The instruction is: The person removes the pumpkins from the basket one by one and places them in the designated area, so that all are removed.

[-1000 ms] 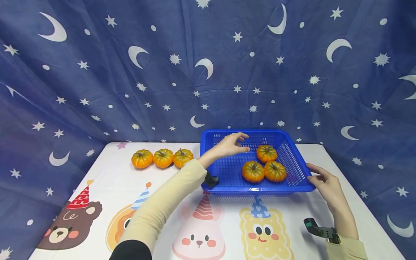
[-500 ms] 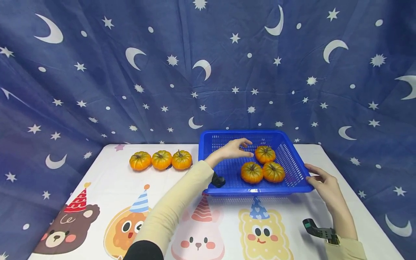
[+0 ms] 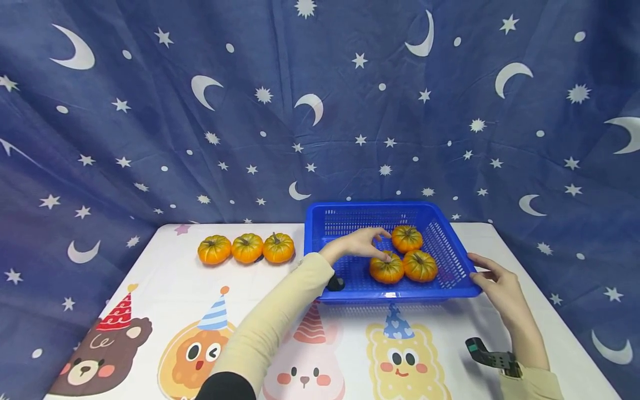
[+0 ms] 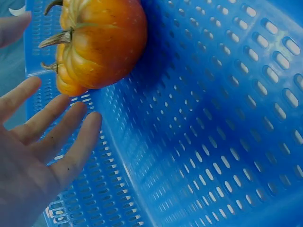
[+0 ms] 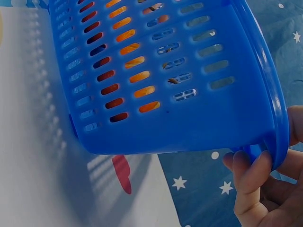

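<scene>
A blue plastic basket (image 3: 400,295) with slotted walls holds three small orange pumpkins: one at the back (image 3: 407,240), one front left (image 3: 385,273), one front right (image 3: 420,266). Over the front-left pumpkin hovers my left hand (image 3: 361,243), its thumb near the stem. In the left wrist view the fingers of that hand (image 4: 42,146) are spread and fairly straight beside a pumpkin (image 4: 111,42), gripping nothing. At the basket's right side my right hand (image 3: 505,286) pinches the rim; the right wrist view shows fingers and thumb (image 5: 253,182) around the basket's edge (image 5: 277,94).
Left of the basket, three more pumpkins (image 3: 214,250) stand in a row on the white tablecloth (image 3: 240,355) with printed cartoon figures. A dark blue curtain (image 3: 225,166) with moons and stars hangs behind the table.
My left hand has moved right and towards me inside the basket, down to the front-left pumpkin. My right hand stays on the rim. The head view has shifted slightly.
</scene>
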A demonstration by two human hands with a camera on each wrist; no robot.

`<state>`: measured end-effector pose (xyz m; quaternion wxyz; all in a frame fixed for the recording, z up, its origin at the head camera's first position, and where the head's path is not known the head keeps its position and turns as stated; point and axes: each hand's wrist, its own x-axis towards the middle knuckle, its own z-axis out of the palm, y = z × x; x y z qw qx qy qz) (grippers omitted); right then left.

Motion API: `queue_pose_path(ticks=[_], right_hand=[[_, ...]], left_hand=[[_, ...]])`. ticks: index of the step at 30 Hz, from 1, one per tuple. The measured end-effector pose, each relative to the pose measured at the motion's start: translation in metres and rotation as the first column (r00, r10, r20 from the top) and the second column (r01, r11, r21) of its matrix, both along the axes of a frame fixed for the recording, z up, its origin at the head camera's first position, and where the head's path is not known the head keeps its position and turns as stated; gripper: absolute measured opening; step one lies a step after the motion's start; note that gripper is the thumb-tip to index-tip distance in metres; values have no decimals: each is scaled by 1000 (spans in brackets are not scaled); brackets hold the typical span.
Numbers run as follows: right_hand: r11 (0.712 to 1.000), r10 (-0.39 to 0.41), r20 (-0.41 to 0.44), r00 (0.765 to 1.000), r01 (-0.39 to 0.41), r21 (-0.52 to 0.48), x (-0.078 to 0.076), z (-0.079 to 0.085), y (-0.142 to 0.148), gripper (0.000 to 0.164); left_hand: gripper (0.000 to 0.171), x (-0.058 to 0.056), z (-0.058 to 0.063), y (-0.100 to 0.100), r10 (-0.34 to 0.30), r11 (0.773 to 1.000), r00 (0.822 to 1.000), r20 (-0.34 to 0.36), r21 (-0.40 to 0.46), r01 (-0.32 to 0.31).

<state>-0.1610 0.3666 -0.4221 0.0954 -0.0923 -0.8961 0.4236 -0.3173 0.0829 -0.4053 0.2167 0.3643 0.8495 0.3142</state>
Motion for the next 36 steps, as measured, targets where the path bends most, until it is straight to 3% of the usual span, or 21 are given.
queue_pose_path(ticks=[11, 36], right_hand=[[999, 16, 7, 1000, -16, 34, 4, 6, -1, 47], [1000, 26, 23, 999, -27, 12, 2, 7, -1, 47]], left_hand=[[71, 1, -10, 3, -20, 999, 1000, -8, -41, 20], [84, 2, -21, 5, -80, 990, 990, 115, -110, 93]])
